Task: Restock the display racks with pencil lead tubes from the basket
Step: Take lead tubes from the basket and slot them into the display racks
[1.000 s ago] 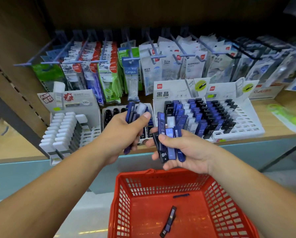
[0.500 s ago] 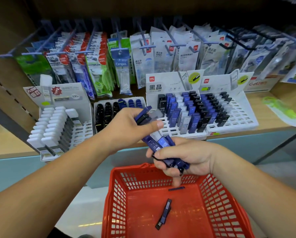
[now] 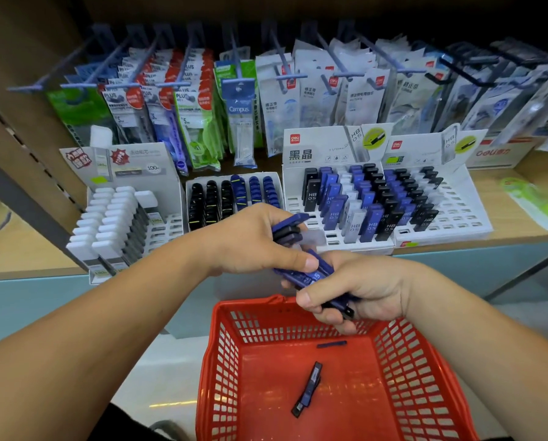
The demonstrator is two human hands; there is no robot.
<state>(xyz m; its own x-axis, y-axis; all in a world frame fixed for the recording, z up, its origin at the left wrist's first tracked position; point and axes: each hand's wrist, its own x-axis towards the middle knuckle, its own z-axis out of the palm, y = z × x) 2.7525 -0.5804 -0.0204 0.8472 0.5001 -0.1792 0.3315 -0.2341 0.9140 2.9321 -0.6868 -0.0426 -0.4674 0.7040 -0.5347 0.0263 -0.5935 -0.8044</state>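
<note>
Two hands busy over the basket, head view. Left hand (image 3: 253,240) is curled tight round a fistful of blue and black plastic pencil lead tubes (image 3: 290,229), thumb pressed along the near side. Their capped ends stick out to the right past my fingers. Right hand (image 3: 361,291) sits just beside it, lower and to the right, fingers wrapped round a second bundle of dark blue lead tubes (image 3: 310,275). The two bundles touch under my left thumb. Both fists hang above the far rim of the red plastic mesh basket (image 3: 221,361), near me, below the shelf edge. Two loose pieces lie on its floor. One is a blue-and-black tube (image 3: 307,388) slanted near the middle. The other is a dark blue tube (image 3: 331,344) lying crosswise nearer the far wall.

Far side, on the wooden shelf (image 3: 485,173), four racks in a row:
- Far left: white cardboard rack (image 3: 171,226) of white-capped tubes.
- Next: small white tray (image 3: 217,177) of black and blue round-capped tubes.
- Then: white slotted display rack (image 3: 366,246) marked HB 0.5, with black, blue and clear tubes standing in it.
- Right of it, side by side: second white slotted rack (image 3: 466,218), with blue and black tubes on its left part.

Behind them, hanging stationery packets (image 3: 317,97) on blue wire pegs (image 3: 339,73).
</note>
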